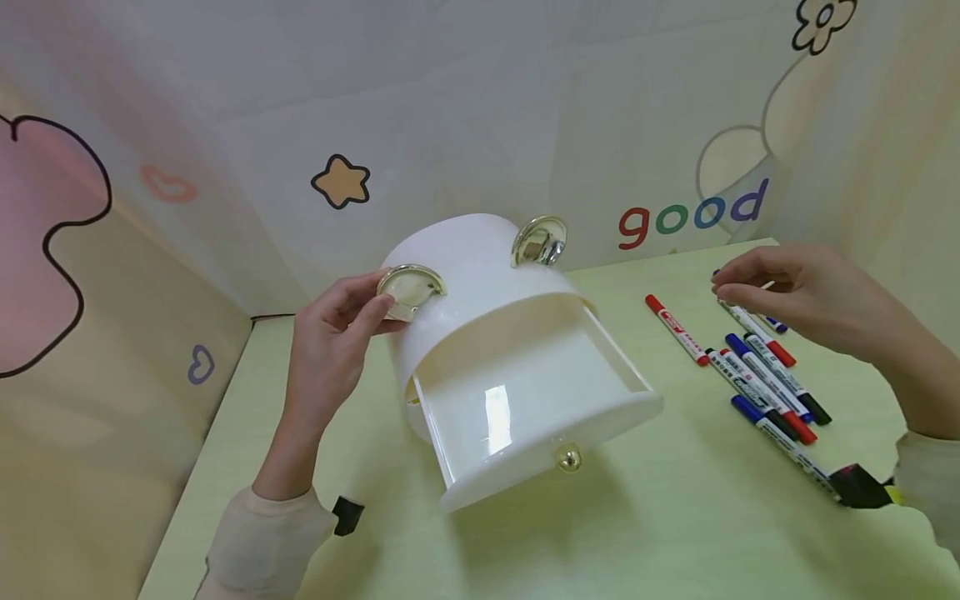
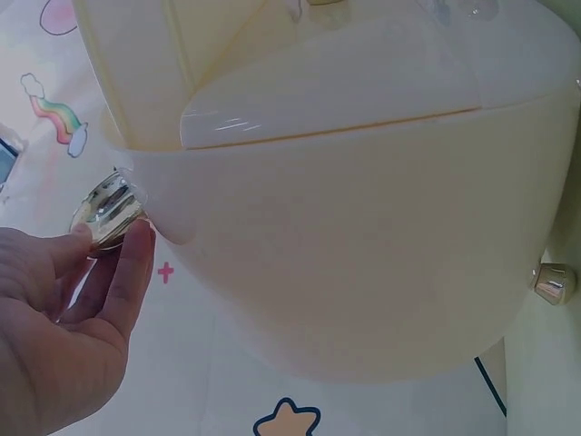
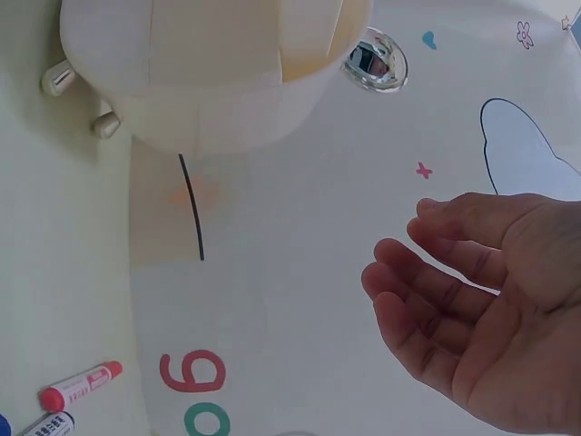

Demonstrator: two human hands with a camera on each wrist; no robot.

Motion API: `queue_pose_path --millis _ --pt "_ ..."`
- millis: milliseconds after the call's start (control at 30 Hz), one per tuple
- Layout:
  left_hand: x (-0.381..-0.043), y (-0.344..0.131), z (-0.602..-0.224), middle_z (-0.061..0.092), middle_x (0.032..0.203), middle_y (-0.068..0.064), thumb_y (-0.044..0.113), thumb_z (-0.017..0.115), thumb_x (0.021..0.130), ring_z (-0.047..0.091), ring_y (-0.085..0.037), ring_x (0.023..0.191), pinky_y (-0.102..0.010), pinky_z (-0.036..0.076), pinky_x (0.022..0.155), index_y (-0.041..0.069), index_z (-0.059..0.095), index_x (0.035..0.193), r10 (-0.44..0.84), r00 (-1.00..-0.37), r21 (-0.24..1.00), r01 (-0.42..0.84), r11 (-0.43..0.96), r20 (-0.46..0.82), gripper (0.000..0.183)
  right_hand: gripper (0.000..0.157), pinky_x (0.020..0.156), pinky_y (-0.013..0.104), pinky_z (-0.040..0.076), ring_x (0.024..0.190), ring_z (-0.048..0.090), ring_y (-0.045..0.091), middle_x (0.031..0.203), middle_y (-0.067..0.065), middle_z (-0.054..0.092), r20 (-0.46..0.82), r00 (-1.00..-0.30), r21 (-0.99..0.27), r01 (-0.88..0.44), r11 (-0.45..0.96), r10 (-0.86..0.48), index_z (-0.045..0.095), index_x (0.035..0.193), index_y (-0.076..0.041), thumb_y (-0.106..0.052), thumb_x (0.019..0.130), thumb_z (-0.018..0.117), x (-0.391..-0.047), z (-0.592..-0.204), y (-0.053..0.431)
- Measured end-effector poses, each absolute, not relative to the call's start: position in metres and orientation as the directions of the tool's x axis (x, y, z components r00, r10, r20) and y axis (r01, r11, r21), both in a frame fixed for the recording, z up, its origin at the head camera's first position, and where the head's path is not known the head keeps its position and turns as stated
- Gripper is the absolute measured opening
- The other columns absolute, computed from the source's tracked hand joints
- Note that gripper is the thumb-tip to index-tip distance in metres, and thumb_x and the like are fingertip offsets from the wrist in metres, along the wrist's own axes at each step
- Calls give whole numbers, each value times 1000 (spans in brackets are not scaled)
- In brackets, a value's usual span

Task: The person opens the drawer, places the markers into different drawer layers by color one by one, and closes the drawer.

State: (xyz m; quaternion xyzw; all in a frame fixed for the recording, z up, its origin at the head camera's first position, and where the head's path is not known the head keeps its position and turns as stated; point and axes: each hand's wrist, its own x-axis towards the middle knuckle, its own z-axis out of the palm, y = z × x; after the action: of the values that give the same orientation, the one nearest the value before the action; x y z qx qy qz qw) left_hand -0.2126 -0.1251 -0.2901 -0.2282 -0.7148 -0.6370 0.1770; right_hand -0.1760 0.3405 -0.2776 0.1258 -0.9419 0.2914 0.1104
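Note:
A rounded white box (image 1: 480, 250) with two gold ear-shaped pieces stands on the table, its drawer (image 1: 540, 367) pulled out toward me and nothing in it. My left hand (image 1: 330, 333) pinches the left gold ear (image 1: 411, 288) between thumb and fingers; the left wrist view shows the same grip on that shiny ear (image 2: 109, 213). The right gold ear (image 1: 540, 240) is untouched. My right hand (image 1: 810, 292) hovers over the markers at the right, fingers loosely bent. In the right wrist view that hand (image 3: 490, 309) holds nothing.
Several markers (image 1: 765, 383) lie in a loose group on the right of the table, a red one (image 1: 675, 329) slightly apart. A gold ball knob (image 1: 567, 457) sticks out from the drawer front. Behind stands a printed curtain (image 1: 480, 108).

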Motion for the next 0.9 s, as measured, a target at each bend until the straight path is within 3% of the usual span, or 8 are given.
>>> queue_pose_path --millis 267,433,533,900 --pt "-212 -125 -290 70 114 -20 -10 65 97 73 -15 86 -34 64 79 -10 66 126 100 -836 828 548 121 539 29 25 65 16 55 81 62 6 105 12 73 175 -978 -547 -192 815 -113 72 119 0 -18 101 70 -182 -290 361" --pt "-212 -126 -290 71 111 -17 -10 65 96 74 -15 85 -35 65 78 -10 66 126 93 -838 830 546 113 538 29 38 67 14 53 90 67 22 111 20 70 117 -990 -556 -131 821 -79 65 128 6 -23 104 65 -188 -301 378" --pt "-212 -127 -291 71 110 -16 -10 65 96 74 -14 84 -34 65 78 -10 66 126 92 -837 829 547 115 539 29 42 65 17 54 88 67 29 111 24 70 80 -995 -564 -97 820 -63 62 130 9 -25 106 61 -190 -306 386" --pt "-212 -127 -291 70 113 -19 -10 65 97 73 -14 84 -33 65 78 -10 66 125 91 -838 829 546 123 539 29 48 57 32 59 75 65 30 90 20 71 -48 -998 -479 60 876 42 57 123 16 -28 105 62 -195 -329 410"
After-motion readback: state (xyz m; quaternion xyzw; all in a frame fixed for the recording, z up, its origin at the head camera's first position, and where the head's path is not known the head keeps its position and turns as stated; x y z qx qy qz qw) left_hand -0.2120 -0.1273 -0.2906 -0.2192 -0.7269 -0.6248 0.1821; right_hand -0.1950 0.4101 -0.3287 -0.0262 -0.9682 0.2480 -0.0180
